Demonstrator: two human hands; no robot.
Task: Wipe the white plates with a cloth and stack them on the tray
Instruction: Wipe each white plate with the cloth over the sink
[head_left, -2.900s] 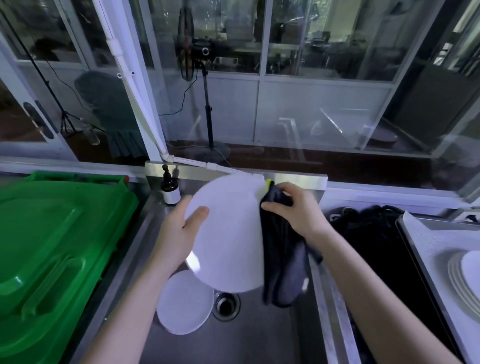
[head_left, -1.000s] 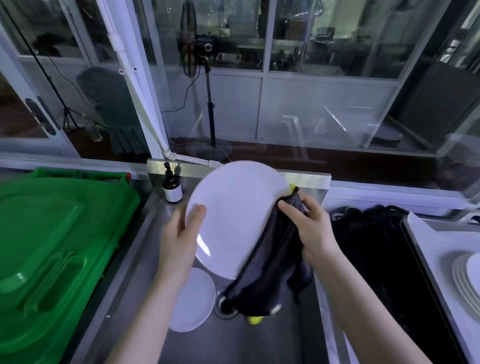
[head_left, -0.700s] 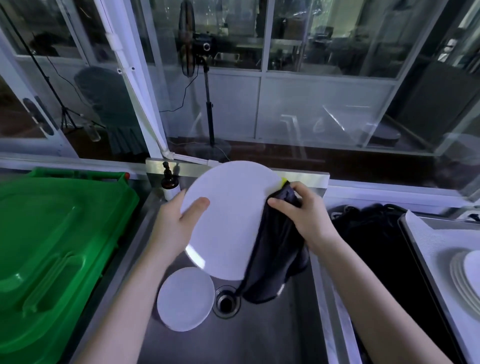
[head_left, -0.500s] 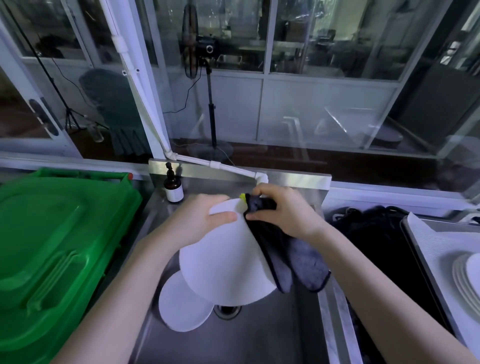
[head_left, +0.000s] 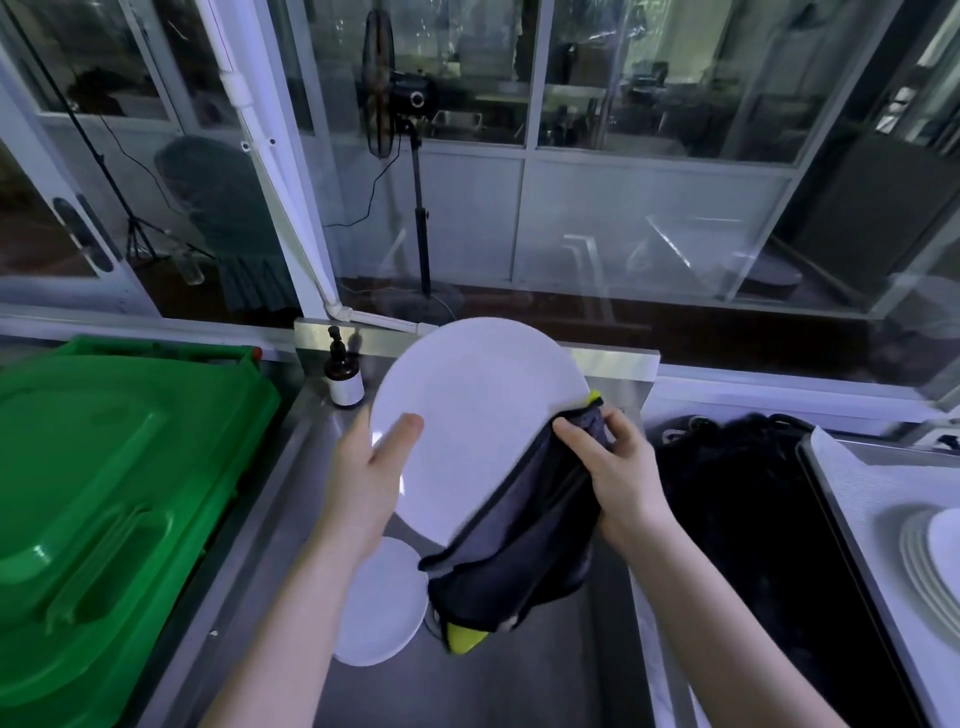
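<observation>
I hold a large white plate (head_left: 478, 410) tilted up over the steel sink (head_left: 519, 680). My left hand (head_left: 371, 478) grips its left rim, thumb on the face. My right hand (head_left: 618, 473) presses a dark grey cloth (head_left: 519, 551) with a yellow-green edge against the plate's lower right rim; the cloth hangs down and hides the drain. A smaller white plate (head_left: 379, 608) lies flat in the sink below. At the right edge, a stack of white plates (head_left: 930, 556) sits on the tray (head_left: 852, 519).
A green plastic bin lid (head_left: 104, 493) fills the left side. A small brown pump bottle (head_left: 343, 376) stands at the sink's back left corner. A black bag or cloth (head_left: 753, 519) lies between sink and tray. Glass partitions rise behind the counter.
The plate has tipped back up from a low downward tilt to face me. My right hand with the cloth slid from the plate's top rim to its lower right edge.
</observation>
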